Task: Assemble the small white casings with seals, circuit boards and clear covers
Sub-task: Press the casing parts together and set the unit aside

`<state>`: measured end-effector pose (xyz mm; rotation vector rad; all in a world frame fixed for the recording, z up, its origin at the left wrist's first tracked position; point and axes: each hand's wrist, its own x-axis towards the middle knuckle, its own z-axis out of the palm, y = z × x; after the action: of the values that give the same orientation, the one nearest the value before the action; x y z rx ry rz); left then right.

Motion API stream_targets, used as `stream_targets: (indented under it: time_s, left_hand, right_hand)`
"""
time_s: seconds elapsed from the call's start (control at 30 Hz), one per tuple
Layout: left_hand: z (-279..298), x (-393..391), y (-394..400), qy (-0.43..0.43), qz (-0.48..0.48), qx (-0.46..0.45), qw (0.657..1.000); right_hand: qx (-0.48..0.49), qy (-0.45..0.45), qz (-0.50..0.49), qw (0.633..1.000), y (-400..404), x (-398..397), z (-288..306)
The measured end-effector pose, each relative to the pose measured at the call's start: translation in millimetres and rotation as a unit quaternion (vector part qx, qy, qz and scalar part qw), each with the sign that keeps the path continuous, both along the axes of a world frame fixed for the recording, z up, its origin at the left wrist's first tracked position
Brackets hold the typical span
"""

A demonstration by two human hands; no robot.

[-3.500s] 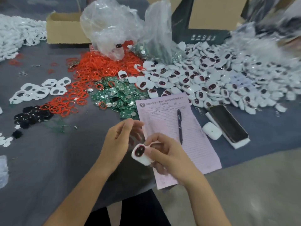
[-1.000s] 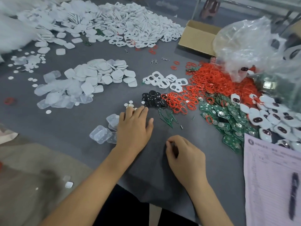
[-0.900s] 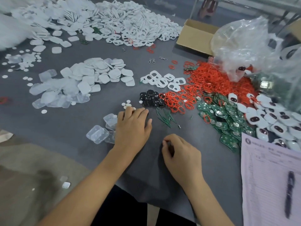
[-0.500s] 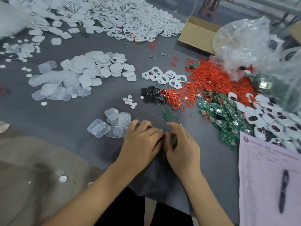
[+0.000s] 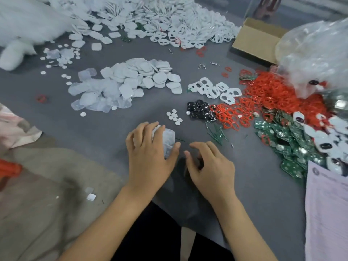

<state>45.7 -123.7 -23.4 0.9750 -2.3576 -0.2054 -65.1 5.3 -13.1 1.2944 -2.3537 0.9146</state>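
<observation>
My left hand (image 5: 148, 153) lies over a small stack of clear covers (image 5: 168, 140) near the table's front edge, with fingers on top and thumb against the side, gripping them. My right hand (image 5: 211, 166) hovers just to the right of it with fingers curled, and nothing shows in it. White casings with holes (image 5: 212, 89) lie beyond, next to red seals (image 5: 263, 95) and green circuit boards (image 5: 286, 140). A bigger pile of clear and white covers (image 5: 120, 85) sits to the left.
Black round parts (image 5: 200, 110), small white discs (image 5: 174, 116) and thin green pins (image 5: 216, 132) lie just past my hands. Assembled units (image 5: 331, 140), a plastic bag (image 5: 316, 53), a cardboard box (image 5: 256, 38) and a pink form (image 5: 327, 213) crowd the right. A heap of white casings (image 5: 178, 17) fills the back.
My left hand reached left to the loose clear covers, gathered them and drew them toward the middle. My right hand loosened and its fingers spread apart. The view swung left from the finished units.
</observation>
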Motion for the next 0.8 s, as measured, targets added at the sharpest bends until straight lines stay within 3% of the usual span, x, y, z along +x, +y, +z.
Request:
stream_targets:
  time_s: [0.33,0.5,0.6,0.73,0.8]
  left_hand:
    - [1,-20,-12,0.032,-0.021,0.026,0.999]
    - [2,-14,-13,0.072,-0.03,-0.005,0.997]
    - [3,-14,-14,0.073,-0.019,-0.009,0.997]
    - [5,-12,-12,0.075,-0.036,0.024,0.996]
    - [6,-10,-11,0.084,-0.045,0.014,0.995]
  right_hand:
    - [-0.025,-0.04,0.017,0.999,6,-3,-2]
    - [-0.088,-0.136,-0.015,0.987,10,-10,-1]
    - [-0.197,-0.228,-0.048,0.952,15,-18,2]
    - [-0.315,-0.388,-0.116,0.858,29,-32,-3]
    - [-0.336,-0.422,-0.11,0.835,34,-32,-5]
